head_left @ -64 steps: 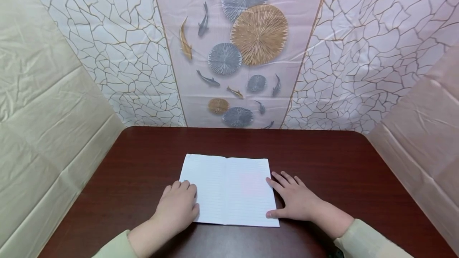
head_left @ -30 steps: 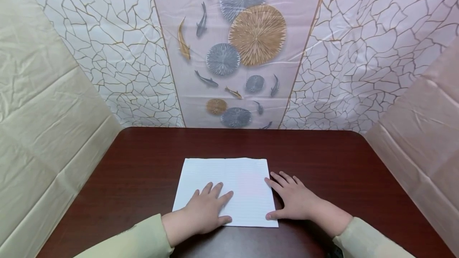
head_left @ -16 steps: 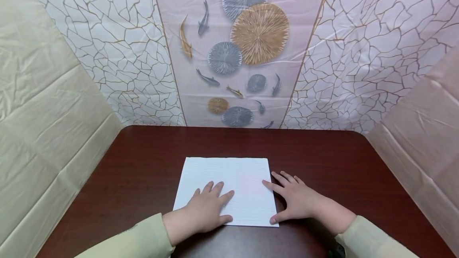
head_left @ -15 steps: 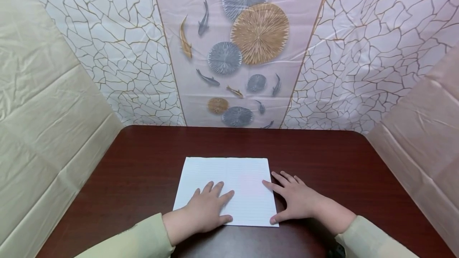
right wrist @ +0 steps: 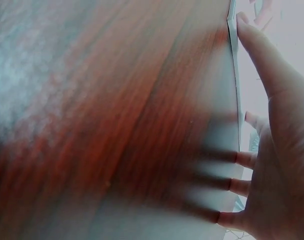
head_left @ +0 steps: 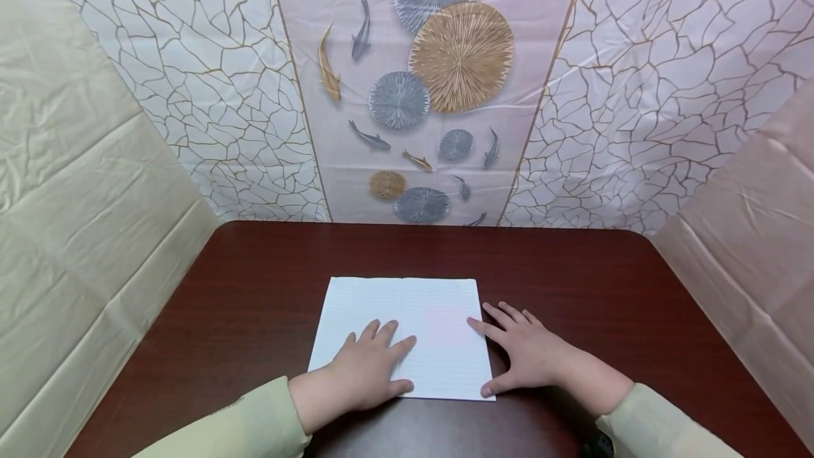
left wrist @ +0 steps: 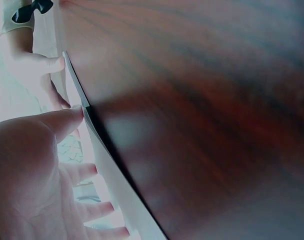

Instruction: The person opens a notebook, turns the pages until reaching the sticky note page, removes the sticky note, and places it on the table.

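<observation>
An open notebook (head_left: 445, 359) with ruled white pages lies flat on the dark brown table. My left hand (head_left: 365, 372) rests on its left page with the fingers spread, the fingertips near the centre fold. At the right edge of the notebook, my right hand (head_left: 528, 352) lies with spread fingers. Its thumb and index finger touch the right page, while the other fingertips rest on the table. In the left wrist view the left thumb (left wrist: 69, 121) sits at the notebook's near edge. The right wrist view shows the right thumb (right wrist: 254, 45) along the edge too.
The reddish-brown table (head_left: 254, 288) reaches back to a patterned cloth (head_left: 413, 161) with fish and round leaf motifs. Beige cloth sides (head_left: 114, 232) stand at left and right. A small dark object (head_left: 598, 444) shows at the right sleeve.
My left hand has gone from curled at the notebook's left edge to spread across the left page. My right index finger has slid slightly onto the right page, and its thumb has shifted toward the corner.
</observation>
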